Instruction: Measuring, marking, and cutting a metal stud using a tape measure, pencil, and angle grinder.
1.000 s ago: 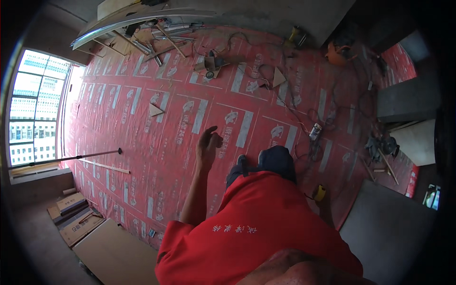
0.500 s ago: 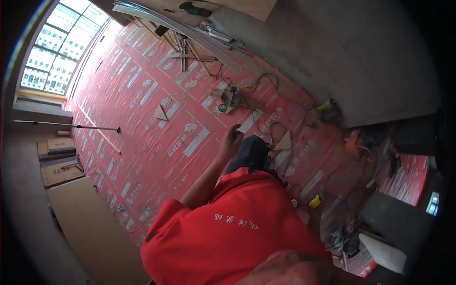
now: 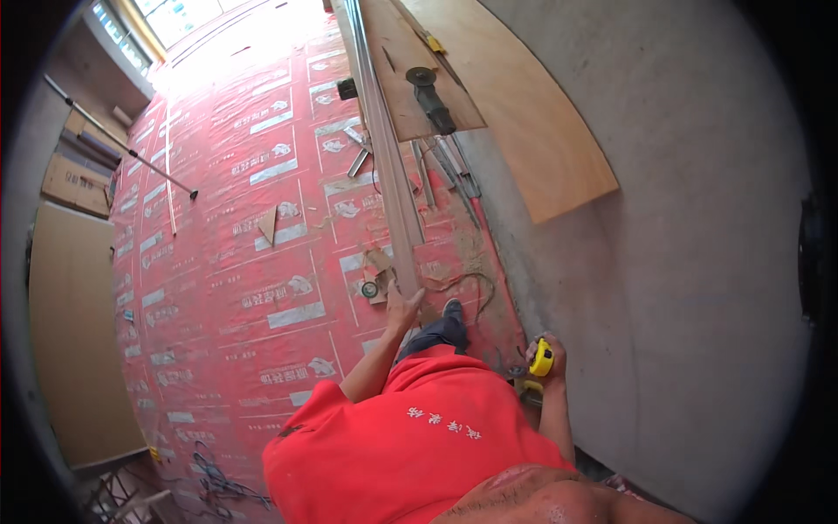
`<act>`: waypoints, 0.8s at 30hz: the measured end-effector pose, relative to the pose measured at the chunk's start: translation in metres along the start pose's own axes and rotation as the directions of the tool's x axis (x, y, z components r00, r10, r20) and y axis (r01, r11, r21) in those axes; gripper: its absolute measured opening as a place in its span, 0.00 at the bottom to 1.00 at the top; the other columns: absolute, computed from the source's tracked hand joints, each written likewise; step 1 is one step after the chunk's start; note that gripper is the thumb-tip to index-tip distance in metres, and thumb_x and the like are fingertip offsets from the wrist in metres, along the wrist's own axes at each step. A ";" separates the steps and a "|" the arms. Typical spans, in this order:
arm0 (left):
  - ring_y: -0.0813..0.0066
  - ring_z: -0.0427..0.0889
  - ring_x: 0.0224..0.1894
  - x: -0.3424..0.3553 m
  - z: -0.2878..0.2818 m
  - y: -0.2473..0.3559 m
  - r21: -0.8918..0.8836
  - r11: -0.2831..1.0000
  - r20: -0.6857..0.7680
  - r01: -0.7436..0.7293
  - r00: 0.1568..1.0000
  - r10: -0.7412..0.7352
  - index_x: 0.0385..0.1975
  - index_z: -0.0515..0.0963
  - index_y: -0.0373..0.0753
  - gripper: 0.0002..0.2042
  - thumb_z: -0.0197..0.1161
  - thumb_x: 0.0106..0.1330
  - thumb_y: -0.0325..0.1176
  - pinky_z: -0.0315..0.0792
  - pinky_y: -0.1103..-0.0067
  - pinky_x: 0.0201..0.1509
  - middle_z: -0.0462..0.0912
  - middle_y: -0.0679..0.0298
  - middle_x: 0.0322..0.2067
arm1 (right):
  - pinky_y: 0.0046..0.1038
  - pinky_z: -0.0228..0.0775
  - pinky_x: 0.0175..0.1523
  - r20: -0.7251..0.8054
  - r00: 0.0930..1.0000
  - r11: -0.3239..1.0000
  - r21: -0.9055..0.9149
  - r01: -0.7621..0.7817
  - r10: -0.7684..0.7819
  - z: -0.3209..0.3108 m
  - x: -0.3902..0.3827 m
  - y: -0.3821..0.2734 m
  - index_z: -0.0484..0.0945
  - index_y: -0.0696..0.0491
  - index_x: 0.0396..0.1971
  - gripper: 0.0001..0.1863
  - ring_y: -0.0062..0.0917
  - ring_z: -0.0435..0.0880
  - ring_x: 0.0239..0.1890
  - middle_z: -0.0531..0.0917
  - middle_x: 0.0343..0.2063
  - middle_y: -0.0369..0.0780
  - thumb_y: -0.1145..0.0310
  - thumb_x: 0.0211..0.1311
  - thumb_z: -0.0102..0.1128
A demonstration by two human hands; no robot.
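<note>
Left arm (image 3: pixel 371 368) extended forward, left hand (image 3: pixel 401 309) spread, right arm (image 3: pixel 556 417) at the side, right hand (image 3: pixel 552 356) curled.

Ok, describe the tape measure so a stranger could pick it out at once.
Find the big grey wall on the picture's right. By its lower left edge, the right hand holds the tape measure. Rounded and bright yellow, it is the only yellow thing in a hand.

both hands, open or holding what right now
Left hand: thumb and fingers apart at the near end of the long strips; whether it grips them cannot be told.
Right hand: closed, holding the yellow tape measure.
</note>
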State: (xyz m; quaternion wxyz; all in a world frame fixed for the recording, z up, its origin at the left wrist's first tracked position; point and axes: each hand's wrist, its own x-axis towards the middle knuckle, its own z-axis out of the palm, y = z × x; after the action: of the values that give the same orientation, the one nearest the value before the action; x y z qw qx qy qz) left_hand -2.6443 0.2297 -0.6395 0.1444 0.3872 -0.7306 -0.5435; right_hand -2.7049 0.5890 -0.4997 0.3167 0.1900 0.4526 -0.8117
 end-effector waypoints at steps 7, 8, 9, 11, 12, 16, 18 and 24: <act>0.45 0.80 0.42 0.018 -0.004 0.052 0.103 0.951 0.056 0.292 0.953 -0.299 0.48 0.66 0.29 0.33 0.70 0.42 0.40 0.74 0.63 0.46 0.79 0.40 0.37 | 0.25 0.74 0.27 0.257 0.918 0.873 -0.461 -0.159 0.303 0.147 0.173 -0.095 0.73 0.53 0.30 0.09 0.23 0.79 0.22 0.76 0.22 0.37 0.62 0.62 0.57; 0.46 0.81 0.41 0.022 0.001 0.054 0.161 0.944 0.012 0.288 0.956 -0.294 0.45 0.69 0.30 0.30 0.70 0.42 0.40 0.74 0.63 0.45 0.80 0.43 0.36 | 0.25 0.74 0.27 0.318 0.891 0.813 -0.575 -0.090 0.323 0.168 0.202 -0.104 0.74 0.53 0.31 0.09 0.23 0.79 0.23 0.76 0.23 0.36 0.62 0.62 0.57; 0.46 0.81 0.41 0.019 0.000 0.054 0.155 0.941 -0.012 0.302 0.953 -0.304 0.45 0.69 0.30 0.30 0.70 0.42 0.40 0.74 0.63 0.45 0.80 0.43 0.36 | 0.25 0.73 0.28 0.355 0.876 0.727 -0.687 0.007 0.327 0.198 0.228 -0.110 0.75 0.54 0.32 0.10 0.23 0.80 0.23 0.76 0.23 0.36 0.62 0.61 0.57; 0.46 0.81 0.40 0.013 -0.002 0.053 0.173 0.961 -0.114 0.214 0.974 -0.196 0.46 0.68 0.33 0.30 0.69 0.43 0.40 0.74 0.61 0.42 0.81 0.43 0.34 | 0.25 0.73 0.29 0.440 0.834 0.614 -0.773 0.161 0.334 0.270 0.277 -0.111 0.77 0.55 0.33 0.13 0.22 0.80 0.24 0.78 0.23 0.37 0.61 0.58 0.59; 0.46 0.81 0.41 0.010 -0.005 0.057 0.173 0.952 -0.132 0.251 0.964 -0.230 0.47 0.69 0.34 0.30 0.69 0.43 0.40 0.74 0.61 0.43 0.81 0.43 0.35 | 0.25 0.73 0.31 0.486 0.809 0.608 -0.765 0.213 0.329 0.307 0.300 -0.109 0.78 0.56 0.34 0.14 0.21 0.81 0.25 0.79 0.24 0.37 0.60 0.56 0.59; 0.46 0.81 0.41 0.001 -0.028 0.102 0.195 0.913 -0.208 0.359 0.924 -0.320 0.47 0.71 0.36 0.30 0.70 0.42 0.41 0.74 0.61 0.44 0.81 0.46 0.36 | 0.26 0.72 0.33 0.476 0.840 0.285 -0.869 0.405 0.259 0.414 0.429 -0.083 0.80 0.60 0.37 0.17 0.24 0.81 0.25 0.83 0.28 0.39 0.62 0.53 0.62; 0.53 0.82 0.37 -0.005 -0.040 0.107 0.192 0.907 -0.198 0.376 0.920 -0.339 0.44 0.73 0.36 0.28 0.71 0.41 0.40 0.75 0.65 0.42 0.81 0.50 0.32 | 0.28 0.71 0.31 0.455 0.850 0.432 -0.844 0.317 0.265 0.442 0.485 -0.055 0.79 0.60 0.32 0.14 0.26 0.80 0.24 0.81 0.25 0.40 0.64 0.53 0.62; 0.51 0.82 0.36 -0.017 -0.043 0.139 0.140 0.865 -0.114 0.482 0.875 -0.470 0.40 0.72 0.35 0.27 0.72 0.39 0.39 0.74 0.64 0.42 0.80 0.48 0.30 | 0.33 0.75 0.28 0.440 0.727 0.517 -0.845 0.136 0.527 0.512 0.517 -0.051 0.74 0.60 0.35 0.13 0.29 0.80 0.23 0.78 0.25 0.41 0.67 0.54 0.61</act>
State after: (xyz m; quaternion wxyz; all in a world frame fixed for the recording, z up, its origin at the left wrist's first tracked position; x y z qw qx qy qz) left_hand -2.6623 0.2280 -0.4939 0.0012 0.5863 -0.6488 -0.4850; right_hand -3.1274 -0.0061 -0.5104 0.6003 -0.2267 0.6137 -0.4600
